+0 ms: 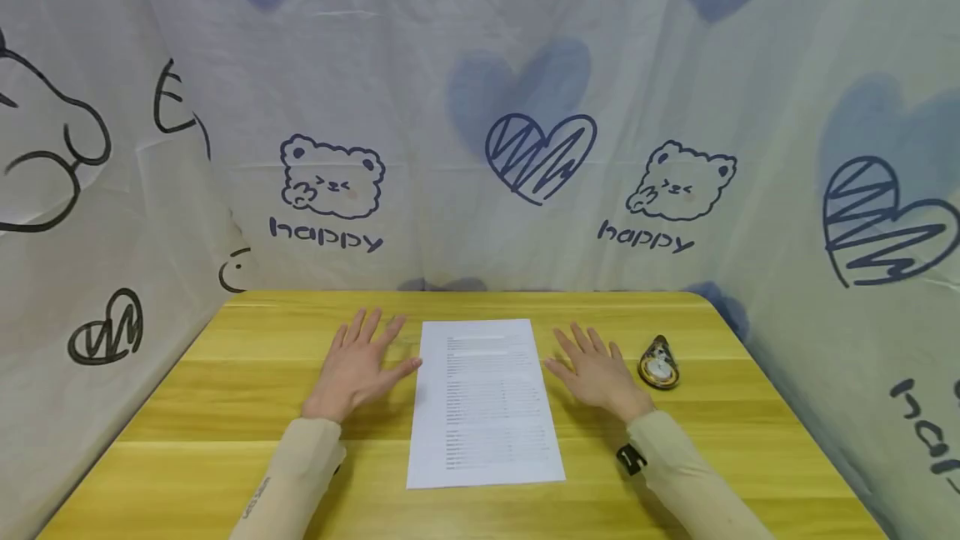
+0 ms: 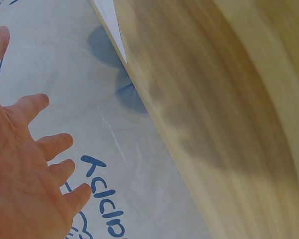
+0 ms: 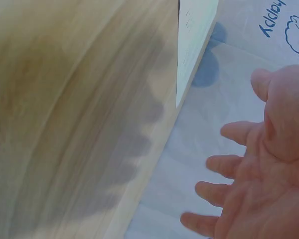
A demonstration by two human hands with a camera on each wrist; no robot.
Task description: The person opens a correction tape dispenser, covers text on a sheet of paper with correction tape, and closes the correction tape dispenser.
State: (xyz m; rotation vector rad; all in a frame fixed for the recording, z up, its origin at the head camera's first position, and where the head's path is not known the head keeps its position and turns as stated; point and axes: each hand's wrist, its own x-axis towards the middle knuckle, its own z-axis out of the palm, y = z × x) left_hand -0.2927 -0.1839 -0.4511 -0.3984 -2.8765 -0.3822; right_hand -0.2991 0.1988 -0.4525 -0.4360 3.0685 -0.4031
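A white sheet of printed paper (image 1: 483, 407) lies on the wooden table, upright to the viewer, with rows of small text. To its left my left hand (image 1: 356, 369) hovers palm down with fingers spread, its thumb tip near the paper's left edge. My right hand (image 1: 602, 377) is on the other side, also palm down with fingers spread and holding nothing. Just right of it lies a round, gold-rimmed object (image 1: 660, 365) with a pale dial-like face and a dark strap or chain bunched above. Both wrist views show bare palms raised over the table, their shadows below.
The yellow wood-grain table (image 1: 225, 407) has its far edge against a white curtain (image 1: 435, 223) printed with hearts, bears and "happy". Curtains also hang at the left and right sides. A dark band with a small black piece (image 1: 631, 459) shows at the right wrist.
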